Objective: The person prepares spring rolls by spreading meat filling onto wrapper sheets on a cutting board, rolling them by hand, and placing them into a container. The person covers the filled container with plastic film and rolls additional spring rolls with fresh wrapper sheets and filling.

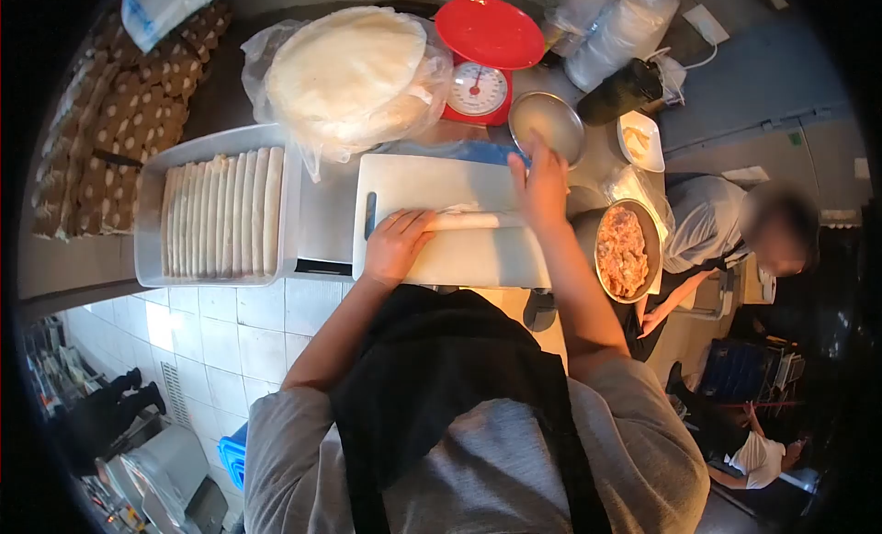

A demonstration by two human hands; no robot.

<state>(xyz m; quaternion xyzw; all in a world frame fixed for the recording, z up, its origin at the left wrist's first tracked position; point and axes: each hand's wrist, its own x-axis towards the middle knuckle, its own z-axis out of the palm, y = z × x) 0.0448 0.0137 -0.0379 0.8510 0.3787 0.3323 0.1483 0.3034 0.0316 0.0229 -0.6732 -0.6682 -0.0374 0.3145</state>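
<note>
A pale rolled pastry (pixel 470 221) lies across the white cutting board (pixel 441 180). My left hand (pixel 400 246) rests on the roll's left end, its fingers curled over it. Above the roll's right end is my right hand (pixel 544 189), thumb and fingers apart, with fingertips at the near rim of a metal bowl of cloudy liquid (pixel 546 120). No object shows in that hand. Nearest on its right side stands a metal bowl of raw minced filling (pixel 623 251).
A plastic tub (pixel 288 203) of finished rolls stands left of the board. Behind are stacked round wrappers (pixel 349 61), a red scale (pixel 487 38), a dark cylinder (pixel 620 91) and a white dish (pixel 641 141). Egg trays (pixel 129 120) fill the far left. Another person (pixel 707 217) is at the right.
</note>
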